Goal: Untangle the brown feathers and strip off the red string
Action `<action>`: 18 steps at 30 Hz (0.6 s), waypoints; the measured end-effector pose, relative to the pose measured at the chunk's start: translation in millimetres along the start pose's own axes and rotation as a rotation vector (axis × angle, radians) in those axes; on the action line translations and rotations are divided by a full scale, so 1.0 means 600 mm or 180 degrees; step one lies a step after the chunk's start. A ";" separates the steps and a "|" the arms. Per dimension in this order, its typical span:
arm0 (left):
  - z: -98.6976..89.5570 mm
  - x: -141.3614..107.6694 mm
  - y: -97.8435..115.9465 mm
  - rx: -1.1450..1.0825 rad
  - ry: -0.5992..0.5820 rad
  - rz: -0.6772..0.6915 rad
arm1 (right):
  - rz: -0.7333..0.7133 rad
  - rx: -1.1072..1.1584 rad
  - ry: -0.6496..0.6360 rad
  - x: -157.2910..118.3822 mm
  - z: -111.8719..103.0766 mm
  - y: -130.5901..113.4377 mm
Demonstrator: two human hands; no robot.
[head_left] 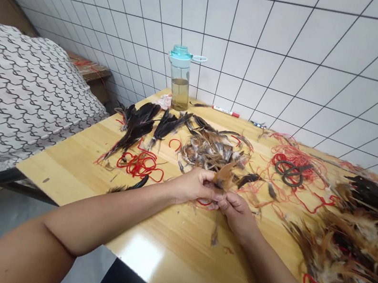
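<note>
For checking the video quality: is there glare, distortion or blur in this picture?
Head view: glare shines on the wooden table near its front edge; the grid lines of the tiled wall bend from wide-angle distortion; the right corners darken; the brown feather looks slightly soft.

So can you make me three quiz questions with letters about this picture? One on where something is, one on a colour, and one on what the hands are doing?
1. Where is the plastic drink bottle?
A) On the wooden table by the tiled wall
B) On the floor
C) On the patterned cushion

2. What colour is the tangled string?
A) Blue
B) Green
C) Red

3. What are the left hand and right hand doing?
A) Holding scissors
B) Pinching a brown feather
C) Lying flat apart

Answers:
1. A: it stands at the table's far end.
2. C: its loops look red.
3. B: both hands meet on the feather.
</note>
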State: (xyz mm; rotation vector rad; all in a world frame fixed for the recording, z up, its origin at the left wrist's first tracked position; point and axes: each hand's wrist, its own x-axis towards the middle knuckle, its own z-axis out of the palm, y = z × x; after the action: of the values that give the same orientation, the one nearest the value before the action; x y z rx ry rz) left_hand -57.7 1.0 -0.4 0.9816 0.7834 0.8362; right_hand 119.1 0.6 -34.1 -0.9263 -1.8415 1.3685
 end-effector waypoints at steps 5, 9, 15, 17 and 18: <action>-0.008 0.002 0.005 0.0586 -0.0286 0.0317 | 0.0020 0.0253 0.0168 0.000 -0.002 -0.015; -0.046 -0.008 0.052 0.2245 0.0145 0.1219 | 0.0367 0.0689 0.0348 -0.002 -0.003 -0.015; -0.121 -0.049 0.143 0.4670 0.1111 0.1467 | 0.0730 0.1303 0.0675 -0.001 -0.003 -0.013; -0.136 -0.058 0.150 0.5025 0.0859 0.1094 | 0.0717 0.1480 0.0664 0.000 -0.004 -0.014; -0.142 -0.060 0.148 0.5123 0.0702 0.0924 | 0.0711 0.1554 0.0661 0.001 -0.004 -0.013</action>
State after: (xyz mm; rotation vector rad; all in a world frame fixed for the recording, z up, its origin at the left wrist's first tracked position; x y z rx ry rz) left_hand -168.4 29.9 57.8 2.4751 1.5664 0.4181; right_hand 119.6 0.5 -25.7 -0.9834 -1.1966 1.6850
